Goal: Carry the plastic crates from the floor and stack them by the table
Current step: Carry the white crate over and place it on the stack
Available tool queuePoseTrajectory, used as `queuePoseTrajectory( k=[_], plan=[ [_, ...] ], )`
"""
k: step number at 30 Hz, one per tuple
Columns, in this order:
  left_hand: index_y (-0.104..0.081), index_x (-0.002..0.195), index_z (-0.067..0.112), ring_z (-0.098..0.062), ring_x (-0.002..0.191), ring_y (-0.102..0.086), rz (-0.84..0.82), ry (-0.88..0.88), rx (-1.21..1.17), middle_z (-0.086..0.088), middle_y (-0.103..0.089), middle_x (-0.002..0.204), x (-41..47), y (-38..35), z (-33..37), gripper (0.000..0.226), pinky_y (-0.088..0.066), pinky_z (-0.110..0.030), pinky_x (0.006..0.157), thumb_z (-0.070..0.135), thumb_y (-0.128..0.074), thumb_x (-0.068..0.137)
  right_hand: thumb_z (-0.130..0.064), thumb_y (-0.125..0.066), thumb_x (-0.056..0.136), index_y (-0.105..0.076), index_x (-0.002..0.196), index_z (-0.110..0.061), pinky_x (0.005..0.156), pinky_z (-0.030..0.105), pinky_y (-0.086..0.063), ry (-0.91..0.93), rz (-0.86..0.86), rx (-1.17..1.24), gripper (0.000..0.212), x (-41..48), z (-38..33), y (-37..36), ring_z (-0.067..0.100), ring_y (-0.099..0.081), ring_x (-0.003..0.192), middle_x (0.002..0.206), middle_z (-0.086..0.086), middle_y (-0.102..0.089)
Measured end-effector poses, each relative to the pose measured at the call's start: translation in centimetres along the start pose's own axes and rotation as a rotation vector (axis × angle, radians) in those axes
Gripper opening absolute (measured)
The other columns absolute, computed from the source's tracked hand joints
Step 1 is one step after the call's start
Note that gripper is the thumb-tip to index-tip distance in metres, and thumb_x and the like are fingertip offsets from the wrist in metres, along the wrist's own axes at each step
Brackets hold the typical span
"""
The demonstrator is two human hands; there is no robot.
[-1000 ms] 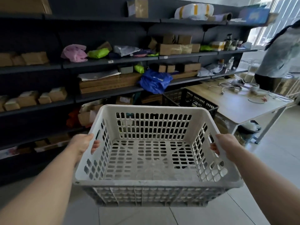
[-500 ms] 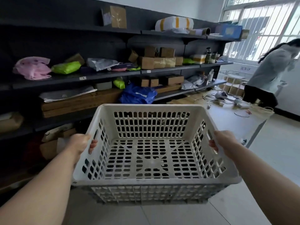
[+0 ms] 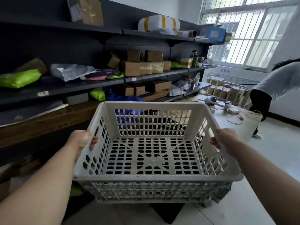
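I hold an empty white slotted plastic crate (image 3: 151, 179) level in front of me, off the floor. My left hand (image 3: 80, 140) grips its left wall through a handle slot, fingers curled inside. On the opposite wall my right hand (image 3: 225, 140) grips the same way. A dark crate shows through the white crate's slots right underneath and behind it, with one dark corner (image 3: 167, 211) poking out below. The table (image 3: 243, 122) stands ahead to the right, its light top partly hidden by the crate.
Dark shelving (image 3: 97, 85) loaded with cardboard boxes and bags runs along the left. A person (image 3: 272, 88) bends over at the far right by the window. Cables and small devices lie on the table. Pale tiled floor (image 3: 276, 159) stretches to the right.
The view has swung up and to the right, and I have closed in on the table. The crate stays held in both hands. The black crate seen by the table earlier is now hidden behind mine.
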State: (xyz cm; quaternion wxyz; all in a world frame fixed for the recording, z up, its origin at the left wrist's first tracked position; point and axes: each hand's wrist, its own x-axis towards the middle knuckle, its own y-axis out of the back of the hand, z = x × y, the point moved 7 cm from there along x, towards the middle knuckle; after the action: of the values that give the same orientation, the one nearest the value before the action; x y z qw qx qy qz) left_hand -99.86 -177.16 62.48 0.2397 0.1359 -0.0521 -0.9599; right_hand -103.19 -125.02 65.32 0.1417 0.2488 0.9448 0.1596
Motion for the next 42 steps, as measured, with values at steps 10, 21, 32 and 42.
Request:
queuePoseTrajectory(
  k=[10, 21, 32, 42],
  plan=[
    [-0.056, 0.087, -0.008, -0.023, 0.059, -0.054, -0.212, -0.071, 0.114, -0.017, -0.059, 0.076, 16.5, -7.4, 6.7, 0.030, -0.040, -0.026, 0.044, 0.009, -0.035, 0.099, -0.015, -0.038, 0.098, -0.048, 0.101, 0.003, 0.048, 0.024, -0.032, -0.106, 0.157, 0.086, 0.021, 5.8, -0.9, -5.3, 0.023, -0.051, 0.044, 0.063, 0.020, -0.055],
    [-0.058, 0.101, -0.014, -0.027, 0.061, -0.053, -0.360, -0.094, 0.210, -0.019, -0.060, 0.073, 26.8, -18.6, 10.0, 0.033, -0.042, -0.035, 0.056, 0.012, -0.037, 0.098, -0.016, -0.040, 0.097, -0.046, 0.079, -0.002, 0.045, 0.024, -0.036, -0.158, 0.287, 0.116, 0.024, 13.0, -1.3, -5.8, 0.028, -0.053, 0.053, 0.065, 0.021, -0.054],
    [-0.060, 0.100, -0.018, -0.027, 0.061, -0.052, -0.459, -0.109, 0.308, -0.020, -0.061, 0.073, 33.7, -30.0, 12.7, 0.037, -0.040, -0.036, 0.055, 0.012, -0.038, 0.099, -0.016, -0.037, 0.099, -0.047, 0.112, 0.010, 0.046, 0.029, -0.038, -0.254, 0.347, 0.072, 0.031, 20.3, -1.3, -5.3, 0.027, -0.056, 0.056, 0.070, 0.022, -0.057],
    [-0.054, 0.106, -0.022, -0.029, 0.058, -0.047, -0.669, -0.136, 0.400, -0.020, -0.058, 0.072, 39.1, -40.2, 15.2, 0.043, -0.037, -0.035, 0.051, 0.017, -0.036, 0.101, -0.017, -0.036, 0.098, -0.046, 0.109, 0.006, 0.042, 0.023, -0.036, -0.363, 0.497, 0.138, 0.027, 22.3, -0.1, -5.3, 0.030, -0.057, 0.056, 0.079, 0.027, -0.058]
  ],
)
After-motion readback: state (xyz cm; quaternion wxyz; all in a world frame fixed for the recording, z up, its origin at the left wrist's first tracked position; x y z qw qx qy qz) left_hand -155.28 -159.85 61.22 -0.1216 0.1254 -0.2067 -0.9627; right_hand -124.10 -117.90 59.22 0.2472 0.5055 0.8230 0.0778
